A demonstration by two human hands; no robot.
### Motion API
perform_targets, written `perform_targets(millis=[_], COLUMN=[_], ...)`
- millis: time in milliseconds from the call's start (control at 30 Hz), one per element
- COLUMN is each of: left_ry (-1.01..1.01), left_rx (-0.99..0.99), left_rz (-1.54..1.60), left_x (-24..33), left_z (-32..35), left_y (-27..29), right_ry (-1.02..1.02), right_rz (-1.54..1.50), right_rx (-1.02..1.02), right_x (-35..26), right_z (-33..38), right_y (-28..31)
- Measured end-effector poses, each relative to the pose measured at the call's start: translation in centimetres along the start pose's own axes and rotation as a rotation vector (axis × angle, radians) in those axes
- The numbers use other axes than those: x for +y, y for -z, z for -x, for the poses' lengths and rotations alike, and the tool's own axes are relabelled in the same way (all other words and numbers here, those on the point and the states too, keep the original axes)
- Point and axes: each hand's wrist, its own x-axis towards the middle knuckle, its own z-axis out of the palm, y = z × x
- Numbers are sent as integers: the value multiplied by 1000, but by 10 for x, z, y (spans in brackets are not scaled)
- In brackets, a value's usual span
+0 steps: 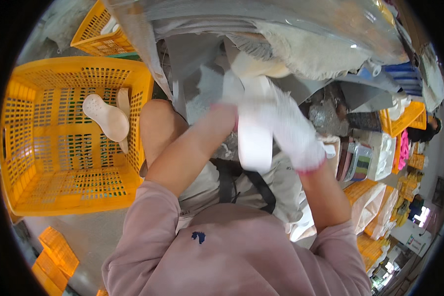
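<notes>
A white shoe sole (255, 145), long and rounded at its near end, hangs upright in front of my lap. My right hand (297, 130), in a white glove with a pink cuff, is closed on its upper part from the right. At the sole's upper left is my left hand (234, 91), also gloved; motion smears its fingers, so their grip cannot be made out. Two pale soles, the larger one (106, 117) dotted with small holes, lie in the yellow plastic crate (39, 197) to my left.
Grey and cream cloth (311, 54) drapes over a bench or machine ahead, its frayed edge hanging above my hands. Another yellow crate (103, 42) stands at the far left. On the right are a clear box (360, 163) and several yellow crates. My bare knee (160, 121) is beside the large crate.
</notes>
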Motion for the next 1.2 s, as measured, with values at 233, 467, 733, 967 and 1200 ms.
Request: perform_targets(millis=[233,467,733,967,1200], left_ry=[217,77,-215,-268,-109], left_rx=[-104,-108,-408,-49,-24], left_rz=[291,206,-430,-646,266], left_x=[-39,-12,-19,-5,-22], left_z=[33,3,-30,-36,3], left_y=[11,-12,41,34,7], right_ry=[214,474,438,422,500], right_rz=[1089,1294,1230,1111,1183], right_rx=[347,514,503,475,613], right_x=[73,34,30,31,34], right_z=[91,31,5,-6,-23], right_y=[-12,7,-2,0,1])
